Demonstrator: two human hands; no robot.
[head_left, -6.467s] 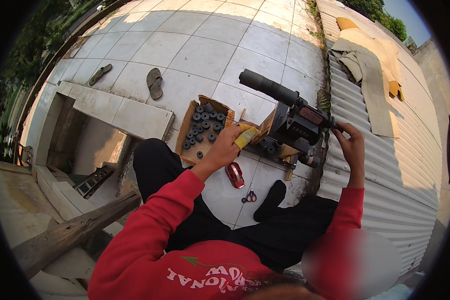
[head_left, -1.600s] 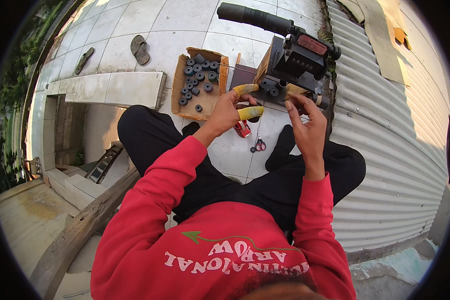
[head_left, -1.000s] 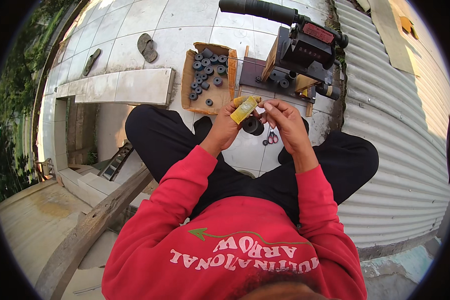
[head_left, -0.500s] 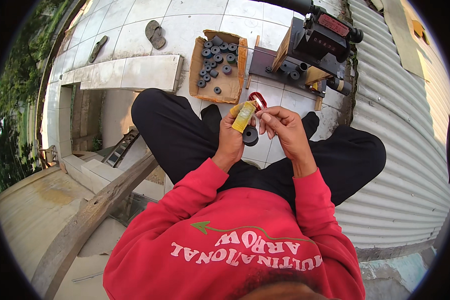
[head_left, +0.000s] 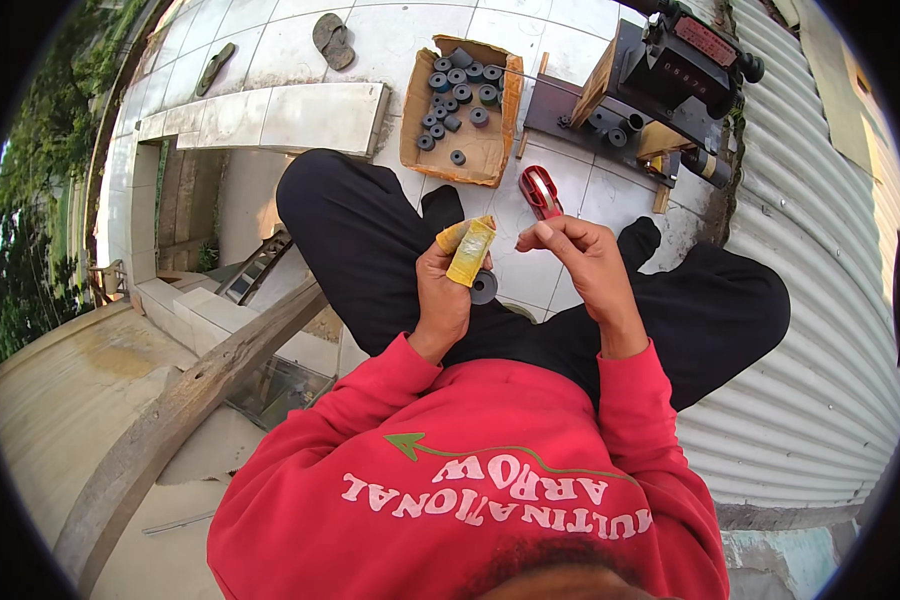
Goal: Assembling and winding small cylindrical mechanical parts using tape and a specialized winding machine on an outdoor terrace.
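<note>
The flat yellow tube with a crumpled, glossy skin [head_left: 470,252] is standing nearly upright, its long axis running from the palm up and slightly to the right, the squared upper end pointing away from the person toward the tiled floor. It is sitting in the left hand [head_left: 442,290], whose fingers are wrapping around its lower half and clamping it against the palm. Just below the tube, touching the same hand, a small dark round cylinder with a hole through its middle [head_left: 484,288] is showing its flat end to the camera.

The right hand [head_left: 580,258] is hovering just beside the tube, apart from it, its fingertips pinching together; whether anything is lying between them cannot be told.

Both hands are hanging above the crossed legs in black trousers [head_left: 370,250]. Beyond them, a red oval-shaped tool [head_left: 540,190] is lying on the pale square floor tiles [head_left: 280,50]. Farther out, an open brown cardboard box [head_left: 422,120] is holding many more dark, matte cylinders. To its right, a black blocky machine [head_left: 680,70] is resting on wooden blocks, near a ribbed grey metal sheet [head_left: 820,250].
</note>
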